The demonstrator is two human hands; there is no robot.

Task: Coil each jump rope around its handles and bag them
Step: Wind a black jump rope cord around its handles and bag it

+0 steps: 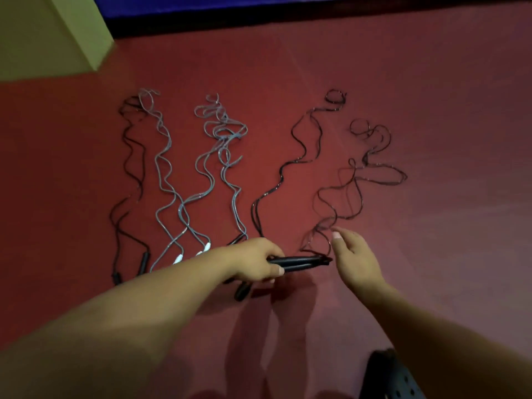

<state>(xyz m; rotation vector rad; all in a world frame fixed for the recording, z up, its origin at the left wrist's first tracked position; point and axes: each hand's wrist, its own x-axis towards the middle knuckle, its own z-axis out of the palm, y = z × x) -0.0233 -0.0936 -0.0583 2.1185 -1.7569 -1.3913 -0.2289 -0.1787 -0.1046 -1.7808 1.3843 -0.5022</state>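
Several jump ropes lie stretched out side by side on the red floor (pixel 431 82). My left hand (pixel 256 259) grips a pair of black handles (pixel 302 262) held together, pointing right. Their black cord (pixel 354 185) trails away in loose loops to the upper right. My right hand (pixel 355 260) hovers just right of the handle tips with fingers relaxed, close to the cord where it leaves the handles. Another black rope (pixel 288 165) lies left of it, with a handle (pixel 241 290) under my left hand. Two grey ropes (pixel 201 168) and a far-left black rope (pixel 129 174) lie further left.
A pale green wall corner (pixel 57 33) juts in at the upper left. A blue mat with a dark edge (pixel 288 12) runs along the far side. A black perforated object (pixel 388 375) sits at the bottom right near my right forearm.
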